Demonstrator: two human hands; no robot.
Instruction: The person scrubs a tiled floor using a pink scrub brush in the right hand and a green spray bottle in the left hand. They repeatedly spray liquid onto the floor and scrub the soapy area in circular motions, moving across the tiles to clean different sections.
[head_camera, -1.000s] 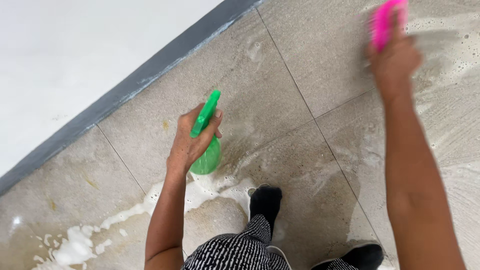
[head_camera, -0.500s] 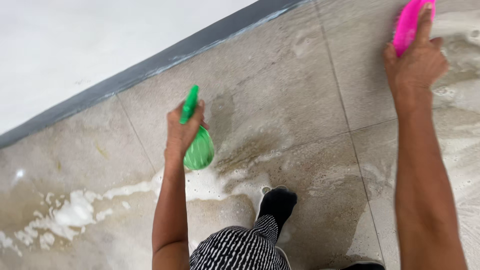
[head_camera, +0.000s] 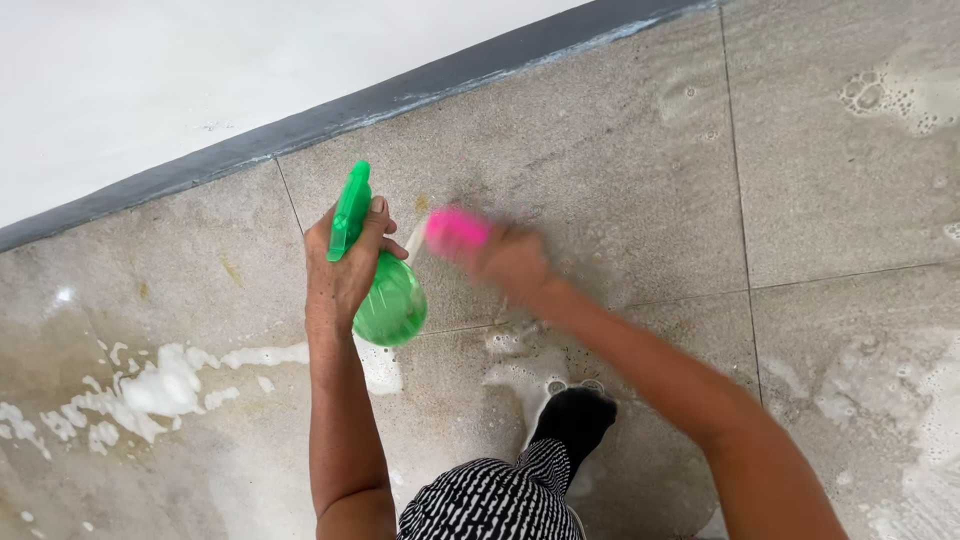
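Observation:
My left hand (head_camera: 338, 275) grips a green spray bottle (head_camera: 388, 305) by its neck, with the green trigger head (head_camera: 350, 210) sticking up past my fingers. It hangs over a wet beige floor tile (head_camera: 600, 170). My right hand (head_camera: 510, 262) is blurred with motion and holds a pink scrub brush (head_camera: 455, 228) just right of the bottle, low over the tile. The brush bristles are hidden.
White soap foam (head_camera: 150, 385) streaks the floor at the left, and more suds (head_camera: 900, 90) lie at the upper right. A grey skirting strip (head_camera: 300, 125) runs below a white wall. My black shoe (head_camera: 575, 420) stands on the wet tile below my hands.
My right hand has swept the pink brush from the upper right down and left to beside the bottle. The left hand with the bottle has stayed near the same spot.

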